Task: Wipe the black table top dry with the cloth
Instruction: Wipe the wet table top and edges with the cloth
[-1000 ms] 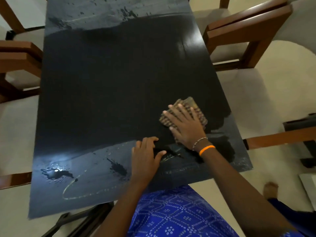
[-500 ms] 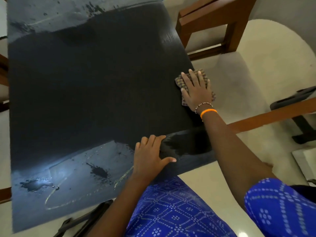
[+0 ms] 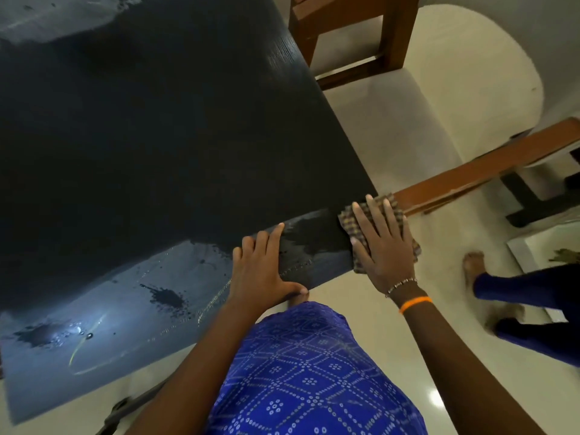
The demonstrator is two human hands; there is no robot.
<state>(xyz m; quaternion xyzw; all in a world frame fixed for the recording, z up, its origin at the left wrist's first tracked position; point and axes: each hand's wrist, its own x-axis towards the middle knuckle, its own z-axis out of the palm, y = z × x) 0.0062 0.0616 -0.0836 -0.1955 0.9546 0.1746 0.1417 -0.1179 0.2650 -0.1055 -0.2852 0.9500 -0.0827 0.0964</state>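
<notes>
The right hand (image 3: 381, 246), fingers spread wide, hides most of the cloth (image 3: 351, 222) at the counter (image 3: 157, 136)'s 3 o'clock corner; the left hand (image 3: 263, 265) lies flat, empty.

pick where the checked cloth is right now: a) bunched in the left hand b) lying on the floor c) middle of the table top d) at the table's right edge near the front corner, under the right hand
d: the right hand presses the checked cloth flat at the right edge of the black table top, part of it hanging past the edge; the left hand lies bare on the table.
</notes>
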